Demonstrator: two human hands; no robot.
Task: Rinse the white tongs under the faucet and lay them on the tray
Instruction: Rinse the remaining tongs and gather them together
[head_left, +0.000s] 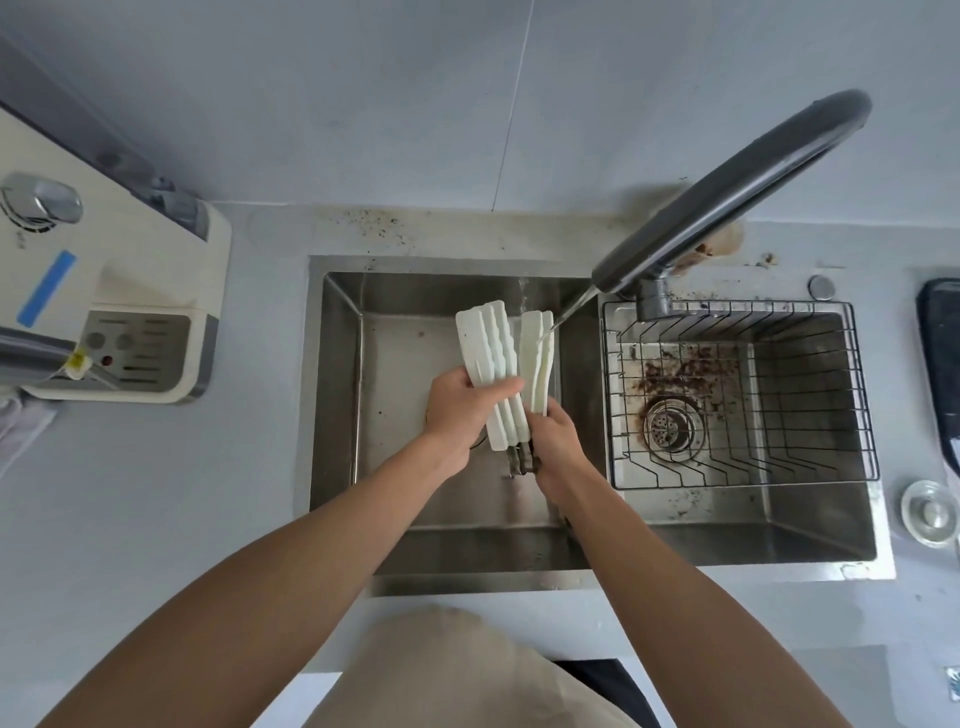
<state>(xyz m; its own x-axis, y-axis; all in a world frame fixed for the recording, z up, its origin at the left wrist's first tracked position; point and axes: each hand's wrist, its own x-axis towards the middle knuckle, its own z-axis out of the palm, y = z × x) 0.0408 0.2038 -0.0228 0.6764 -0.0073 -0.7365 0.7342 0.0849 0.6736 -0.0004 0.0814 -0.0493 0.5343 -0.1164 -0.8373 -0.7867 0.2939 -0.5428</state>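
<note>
One pair of white tongs (501, 358), flat ribbed plastic blades spread apart above a metal hinge, sits over the left steel sink basin (337, 395) with the faucet (727, 197) stream striking its right blade. The left hand (460, 408) grips the left blade; the right hand (556, 441) holds the right one. A wire rack (841, 415) fills the right basin, set in the grey counter (156, 493).

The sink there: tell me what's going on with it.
A person is rinsing white tongs over the left basin of the sink. The left hand grips one white arm and the right hand holds the other near the hinge, so the tongs are spread apart. Water from the faucet strikes the right arm's tip. A wire rack sits in the right basin.
</note>
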